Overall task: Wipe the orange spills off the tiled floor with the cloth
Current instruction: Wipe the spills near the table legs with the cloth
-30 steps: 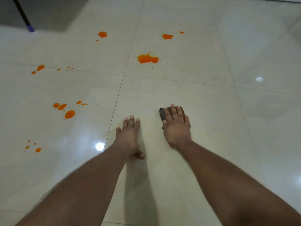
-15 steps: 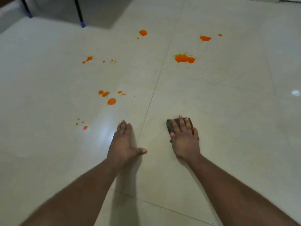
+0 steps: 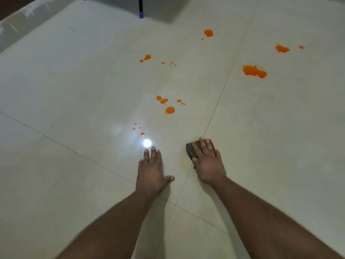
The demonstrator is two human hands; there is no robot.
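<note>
Glossy cream floor tiles [image 3: 74, 90] fill the view, crossed by thin grout lines. Nearest, the left hand [image 3: 151, 172] lies flat on the floor, fingers straight and released, thumb out to the side, holding nothing. Just beside it, the right hand [image 3: 208, 161] presses a dark cloth [image 3: 190, 150] against the floor, fingers straight and spread over it; a faint orange smear [image 3: 184, 159] shows at the cloth's left edge. Beyond the left fingertips a light reflection [image 3: 147, 143] glares, with tiny orange drops [image 3: 142, 134] beside it. Farther on sits a cluster of round orange spills [image 3: 169, 110], then a large splash [image 3: 254, 71] to the right, and smaller spots [image 3: 208, 32] farthest. A black furniture leg with a blue tip [image 3: 141, 14] stands at the top.
</note>
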